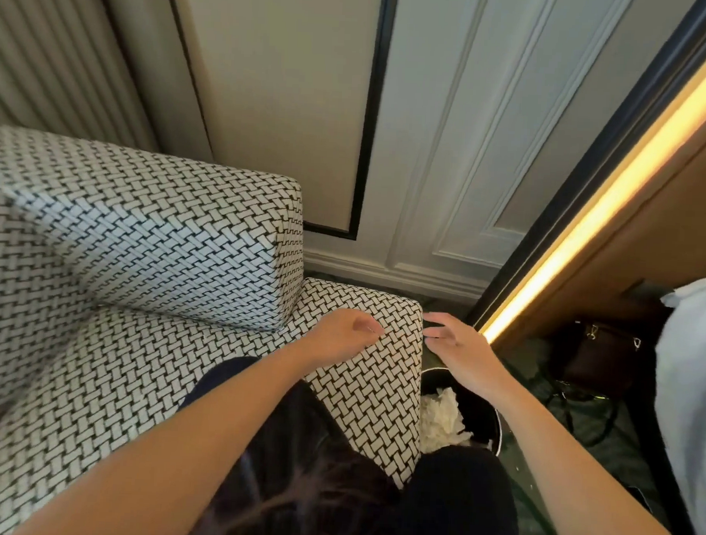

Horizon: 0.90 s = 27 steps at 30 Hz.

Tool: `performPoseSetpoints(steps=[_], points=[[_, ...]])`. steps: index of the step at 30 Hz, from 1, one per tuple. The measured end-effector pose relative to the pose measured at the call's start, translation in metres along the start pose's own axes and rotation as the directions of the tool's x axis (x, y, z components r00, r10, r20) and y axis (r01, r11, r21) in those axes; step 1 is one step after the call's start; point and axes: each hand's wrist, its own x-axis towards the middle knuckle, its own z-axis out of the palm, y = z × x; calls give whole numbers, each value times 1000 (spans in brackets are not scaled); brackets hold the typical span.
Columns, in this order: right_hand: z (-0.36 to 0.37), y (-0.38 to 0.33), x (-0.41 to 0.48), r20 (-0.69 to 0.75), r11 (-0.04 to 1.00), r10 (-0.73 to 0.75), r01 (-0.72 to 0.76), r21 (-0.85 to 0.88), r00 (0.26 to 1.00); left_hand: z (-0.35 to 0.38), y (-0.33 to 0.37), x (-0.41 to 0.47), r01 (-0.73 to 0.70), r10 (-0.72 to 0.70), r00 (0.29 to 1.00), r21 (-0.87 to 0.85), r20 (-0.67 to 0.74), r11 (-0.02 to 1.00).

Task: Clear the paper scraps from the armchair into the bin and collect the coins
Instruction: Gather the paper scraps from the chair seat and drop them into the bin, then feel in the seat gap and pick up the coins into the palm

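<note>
The armchair (142, 238) is wearing a black-and-white basket-weave pattern all over. Near right, the bin (494, 419) is showing black, with white crumpled paper scraps (441, 421) inside. Far off, cream wall panels (277, 102) are carrying black trim. At the right a light strip (588, 221) is glowing amber, a bag (598, 355) is looking dark brown, and the floor (595, 423) is showing dark marbled green.

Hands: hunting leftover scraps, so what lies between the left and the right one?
Head view: only the armrest, its patterned edge, lies between the left hand and the right hand; no scrap or coin shows there.
</note>
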Motion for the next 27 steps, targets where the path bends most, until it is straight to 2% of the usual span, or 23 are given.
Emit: performPoseSetpoints(steps=[7, 11, 15, 18, 22, 27], points=[[56, -92, -23, -53, 957, -290, 291, 12, 955, -60, -60, -78, -8, -9, 963, -63, -270, 998], [118, -154, -41, -17, 895, -441, 441, 59, 897, -94, -116, -149, 82, -124, 882, -111, -454, 990], [179, -198, -64, 12, 845, -511, 499, 193, 860, -106, -162, -216, 149, -210, 791, -153, -575, 977], [221, -218, -82, 61, 815, -552, 522, 252, 832, -103, -191, -261, 201, -303, 726, -230, -617, 952], [273, -236, -104, 211, 785, -612, 556, 271, 762, -93, -228, -316, 254, -411, 630, -325, -659, 911], [322, -249, -121, 332, 770, -639, 582, 263, 694, -71, -272, -362, 300, -568, 507, -485, -649, 822]])
